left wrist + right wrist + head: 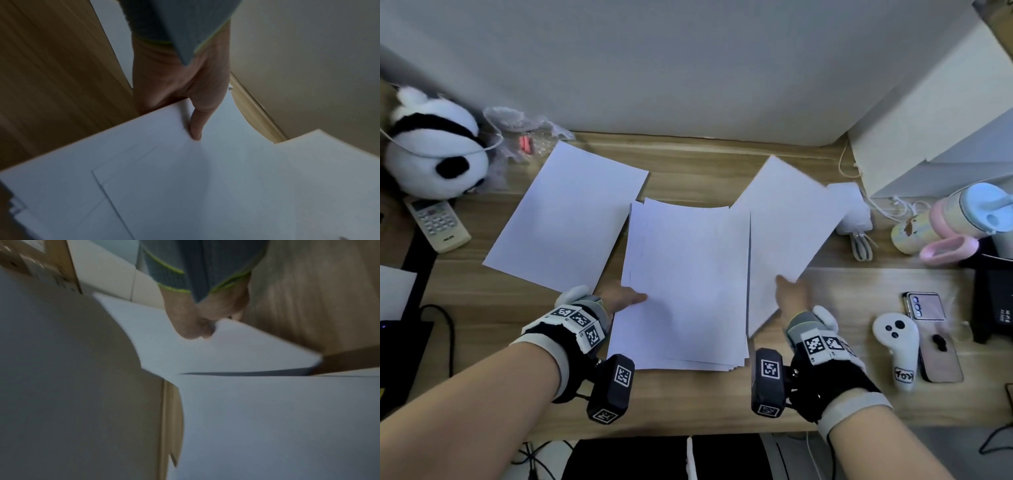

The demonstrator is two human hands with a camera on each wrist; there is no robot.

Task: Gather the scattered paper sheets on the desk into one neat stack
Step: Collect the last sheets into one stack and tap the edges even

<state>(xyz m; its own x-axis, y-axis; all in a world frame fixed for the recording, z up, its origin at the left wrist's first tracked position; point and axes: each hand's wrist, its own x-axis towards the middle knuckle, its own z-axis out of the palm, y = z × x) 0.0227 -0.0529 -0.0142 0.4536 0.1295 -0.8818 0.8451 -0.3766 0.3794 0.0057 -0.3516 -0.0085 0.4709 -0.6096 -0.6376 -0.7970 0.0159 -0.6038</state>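
Note:
A loose stack of white sheets (pixel 688 284) lies at the middle of the wooden desk (pixel 876 284). My left hand (pixel 631 298) grips the stack's left edge. In the left wrist view the thumb (pixel 197 126) lies on top of the stack (pixel 205 186) and the fingers are hidden beneath. My right hand (pixel 786 287) pinches the near edge of a single sheet (pixel 791 222) just right of the stack, and that sheet is lifted and tilted. The right wrist view shows the thumb (pixel 195 331) clamped on this sheet (pixel 236 350). Another single sheet (pixel 565 219) lies flat to the left, apart from both hands.
A panda plush (pixel 434 147), a remote (pixel 436 222) and bubble wrap (pixel 524 137) sit at the back left. To the right are a white charger (pixel 854 212), a pastel bottle (pixel 955 219), a white controller (pixel 897 346), two phones (pixel 938 353) and a white box (pixel 935 137).

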